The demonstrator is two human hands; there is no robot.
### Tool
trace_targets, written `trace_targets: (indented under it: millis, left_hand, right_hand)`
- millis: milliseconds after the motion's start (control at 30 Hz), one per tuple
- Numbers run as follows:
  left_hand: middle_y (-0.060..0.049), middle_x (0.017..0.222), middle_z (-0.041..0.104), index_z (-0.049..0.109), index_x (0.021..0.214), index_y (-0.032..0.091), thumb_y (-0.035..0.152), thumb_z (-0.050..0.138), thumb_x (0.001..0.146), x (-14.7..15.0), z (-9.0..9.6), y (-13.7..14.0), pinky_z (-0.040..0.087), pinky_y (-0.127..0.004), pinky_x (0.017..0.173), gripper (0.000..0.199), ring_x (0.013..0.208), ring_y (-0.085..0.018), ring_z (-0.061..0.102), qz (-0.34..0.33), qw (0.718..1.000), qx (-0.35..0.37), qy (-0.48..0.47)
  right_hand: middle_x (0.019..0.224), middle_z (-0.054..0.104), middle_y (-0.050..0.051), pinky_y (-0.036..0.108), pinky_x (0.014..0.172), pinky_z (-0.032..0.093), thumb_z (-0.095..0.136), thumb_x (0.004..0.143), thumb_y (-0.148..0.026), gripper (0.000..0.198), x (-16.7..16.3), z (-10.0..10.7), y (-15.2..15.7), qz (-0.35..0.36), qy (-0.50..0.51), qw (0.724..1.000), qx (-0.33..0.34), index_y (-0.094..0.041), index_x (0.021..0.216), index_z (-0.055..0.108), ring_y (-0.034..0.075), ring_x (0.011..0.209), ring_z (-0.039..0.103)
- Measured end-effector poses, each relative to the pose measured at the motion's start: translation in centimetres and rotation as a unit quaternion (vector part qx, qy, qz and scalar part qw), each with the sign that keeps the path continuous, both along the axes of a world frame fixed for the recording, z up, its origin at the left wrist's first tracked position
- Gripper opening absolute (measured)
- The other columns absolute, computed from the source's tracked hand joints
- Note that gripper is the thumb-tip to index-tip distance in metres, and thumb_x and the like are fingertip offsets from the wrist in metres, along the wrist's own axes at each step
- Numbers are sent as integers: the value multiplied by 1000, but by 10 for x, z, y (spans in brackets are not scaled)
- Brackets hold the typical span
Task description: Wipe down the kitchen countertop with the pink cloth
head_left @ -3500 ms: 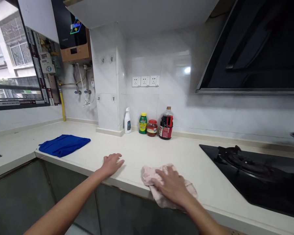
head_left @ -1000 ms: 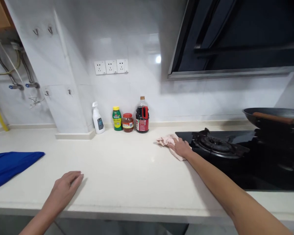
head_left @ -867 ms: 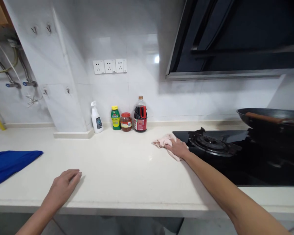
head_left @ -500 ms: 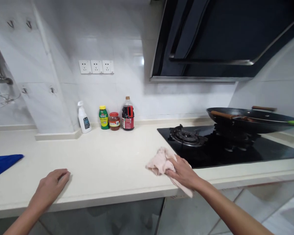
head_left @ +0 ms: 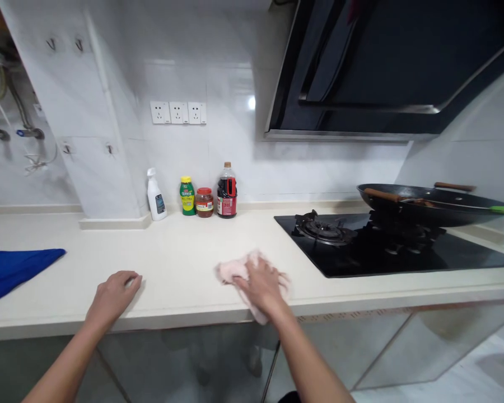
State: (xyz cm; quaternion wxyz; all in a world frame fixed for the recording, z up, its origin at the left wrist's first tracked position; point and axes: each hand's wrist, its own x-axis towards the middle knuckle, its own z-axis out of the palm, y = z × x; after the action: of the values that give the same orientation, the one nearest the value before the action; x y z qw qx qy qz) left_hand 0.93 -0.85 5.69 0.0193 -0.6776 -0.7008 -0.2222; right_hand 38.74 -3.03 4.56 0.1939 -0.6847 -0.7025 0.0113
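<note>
The right hand is holding the pink cloth from above, palm down, with its fingers spreading over the fabric. The cloth is lying directly beneath that hand, fanning out to its left and a little to its right, with a front corner reaching the edge of the desk. Motion blur is softening the outline, so its long axis is hard to call.

The left hand is resting near the same front edge, fingers loosely bent and half-open, with nothing showing in it. From there the pink cloth is lying well apart to the right, so the right hand is clearly the nearer one.

The black hob is sitting just beyond the cloth's right side, nearer than the left hand. The dark bottle is standing behind the cloth, near the wall.
</note>
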Motion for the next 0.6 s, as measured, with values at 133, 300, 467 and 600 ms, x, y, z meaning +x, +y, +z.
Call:
trace_targets:
  millis: [133,300,467,600]
  left_hand:
    - [-13,123,72,72,106,15,51,34,86,-1,2,-2,47,-40,99,56,117,-32,64,2,1000,-3,-22]
    - [-11,115,75,74,100,16,52,38,85,-4,0,-1,50,-38,95,52,110,-30,67,-5,999,26,-23]
    - [-9,114,75,74,100,19,52,41,85,-7,-2,4,51,-35,92,49,108,-29,68,-2,999,26,-20]
    - [-8,110,77,75,100,20,52,41,86,-11,-1,5,54,-34,86,48,100,-28,70,13,999,31,-19]
  right_hand:
    - [153,40,14,61,109,28,65,89,-60,48,-79,-23,-18,229,32,969,89,-31,126,60,36,136,38]
    - [151,39,10,67,108,28,77,79,-60,46,-131,-66,-37,295,-11,923,247,-37,117,63,37,135,38]
    - [130,54,4,57,106,37,61,96,-38,15,-135,-95,-21,238,-40,871,428,-42,111,63,30,131,42]
    - [134,53,6,54,103,41,64,95,-39,19,-115,-100,-16,240,-67,863,440,-39,114,61,28,126,47]
